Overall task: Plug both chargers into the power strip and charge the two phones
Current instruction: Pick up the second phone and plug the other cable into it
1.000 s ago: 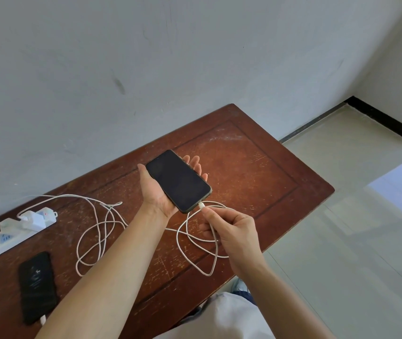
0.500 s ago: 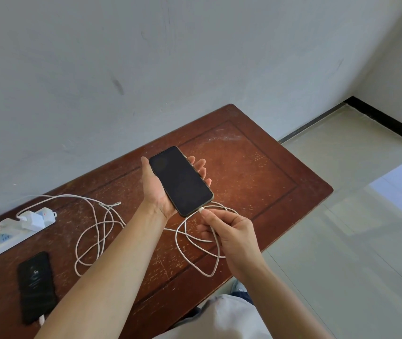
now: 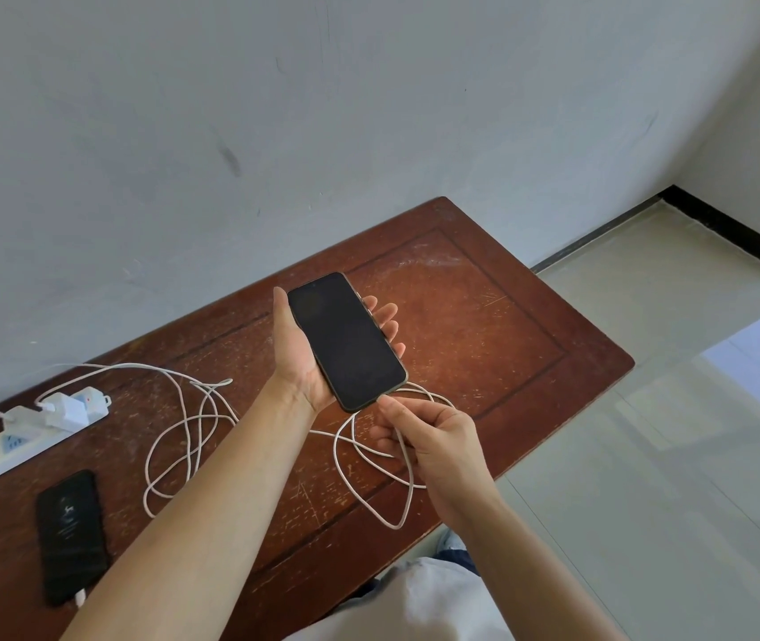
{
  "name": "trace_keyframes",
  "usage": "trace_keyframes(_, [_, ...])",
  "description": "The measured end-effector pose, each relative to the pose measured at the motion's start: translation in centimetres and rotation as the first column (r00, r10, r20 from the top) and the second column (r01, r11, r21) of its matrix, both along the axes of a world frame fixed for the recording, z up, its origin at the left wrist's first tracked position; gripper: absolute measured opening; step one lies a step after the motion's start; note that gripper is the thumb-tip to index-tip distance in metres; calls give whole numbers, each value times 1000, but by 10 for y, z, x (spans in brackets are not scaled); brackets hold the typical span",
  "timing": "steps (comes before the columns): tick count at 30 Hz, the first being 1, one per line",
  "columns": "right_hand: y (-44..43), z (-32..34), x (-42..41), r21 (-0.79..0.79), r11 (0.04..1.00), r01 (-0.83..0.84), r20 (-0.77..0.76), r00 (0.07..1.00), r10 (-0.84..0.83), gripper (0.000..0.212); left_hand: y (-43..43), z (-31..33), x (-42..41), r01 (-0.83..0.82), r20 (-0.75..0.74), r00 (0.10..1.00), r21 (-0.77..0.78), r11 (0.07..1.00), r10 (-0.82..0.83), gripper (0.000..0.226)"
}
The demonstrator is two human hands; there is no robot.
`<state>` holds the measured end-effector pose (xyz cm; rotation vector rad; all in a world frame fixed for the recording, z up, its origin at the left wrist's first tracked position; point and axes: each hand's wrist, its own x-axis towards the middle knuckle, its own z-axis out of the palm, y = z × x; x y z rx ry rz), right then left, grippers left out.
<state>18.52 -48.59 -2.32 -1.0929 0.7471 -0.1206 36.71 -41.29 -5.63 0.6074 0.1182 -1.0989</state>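
The left hand [image 3: 304, 349] is held palm up above the worn red-brown wooden table [image 3: 484, 326], forearm stretched out from the lower left, its fingers cupped under and around a black smartphone with a dark screen [image 3: 346, 342] that lies face up across the palm, the fingertips showing past the phone's right edge. The right hand [image 3: 433, 437] comes in from the lower right just below it, thumb and forefinger pinched on the plug end of a white charging cable [image 3: 371, 464], pressed against the bottom edge of the held phone; whether the plug is fully seated cannot be told. That cable droops in loose loops onto the table beneath both hands. There are two phones: the held one and a second black phone [image 3: 70, 536] lying flat near the table's left front, a white connector at its lower end. Two white charger bricks [image 3: 66, 409] sit side by side in one white power strip [image 3: 17, 444] at the far left, and two white cables tangle between strip and hands.
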Motion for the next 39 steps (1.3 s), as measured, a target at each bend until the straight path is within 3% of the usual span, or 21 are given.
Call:
trace_keyframes(3, [-4, -2, 3, -51, 998, -48, -27, 999, 47, 33, 2, 2, 4, 46, 43, 998, 7, 999, -47, 108])
trace_keyframes(6, [-13, -6, 5, -53, 999, 5, -20, 1000, -6, 43, 3, 4, 7, 90, 69, 994, 7, 996, -90, 111])
trace_keyframes(14, [-22, -15, 4, 26, 999, -34, 44, 999, 33, 29, 4, 7, 5, 136, 118, 985, -53, 989, -129, 116])
trace_keyframes(18, [-22, -18, 6, 61, 998, -31, 63, 998, 27, 32, 2, 7, 6, 134, 93, 987, -62, 989, -128, 118])
trace_keyframes(27, [-25, -26, 12, 59, 998, -32, 56, 998, 28, 34, 1, 8, 10, 131, 107, 986, -20, 991, -128, 113])
trace_keyframes(32, [-28, -28, 14, 78, 996, -42, 55, 998, 37, 19, -2, 8, 13, 111, 86, 990, -26, 993, -108, 110])
trace_keyframes(39, [-31, -32, 18, 77, 996, -43, 47, 998, 40, 17, -4, 6, 16, 99, 81, 992, -9, 995, -98, 108])
